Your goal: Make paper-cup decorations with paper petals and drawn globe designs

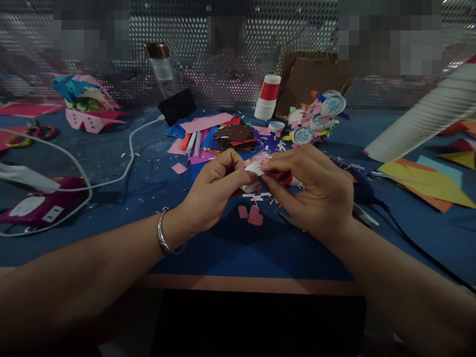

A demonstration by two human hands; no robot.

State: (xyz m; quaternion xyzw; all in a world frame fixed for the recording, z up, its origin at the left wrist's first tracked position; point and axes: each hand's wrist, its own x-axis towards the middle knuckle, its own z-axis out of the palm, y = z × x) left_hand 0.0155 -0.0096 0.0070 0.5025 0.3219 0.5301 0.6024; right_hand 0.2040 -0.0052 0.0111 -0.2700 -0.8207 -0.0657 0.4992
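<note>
Both of my hands meet over the middle of the table, pinching a small white paper piece between them. Its left end is in the fingers of my left hand, which has a silver bangle at the wrist. The thumb and fingertips of my right hand close on its right end. Under the fingers, something white and red shows in part; I cannot make out what it is. Small pink paper cutouts lie on the blue table just below the hands.
Behind the hands are brown and coloured paper sheets, markers, stacked paper cups and decorated paper figures. To the left, a white cable runs past a purple box. A long cup stack leans at right, near a black cord.
</note>
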